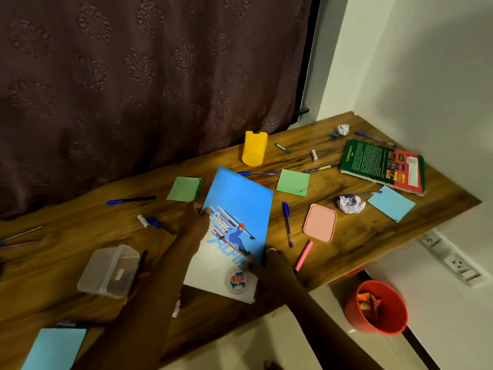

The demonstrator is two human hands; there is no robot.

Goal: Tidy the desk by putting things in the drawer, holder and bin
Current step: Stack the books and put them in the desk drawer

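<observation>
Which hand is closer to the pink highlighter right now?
Right. The right hand sits just left of the pink highlighter; the left hand is farther left, across the blue notebook.

Brown wood-grain counter (360,247) before a dark brown curtain (133,76) embossed with repeating floral motifs. The notebook (240,198) has a sky-blue cover turning white below, printed with a blue skier in a red helmet and a round red-and-blue emblem. Also shown: yellow pen holder (254,148), green note pad (185,189), green sheet (293,182), light-blue sheet (391,203), pink lid (320,222), pink highlighter (304,255), green-and-red book (381,164), orange-red bin (394,313).
</observation>
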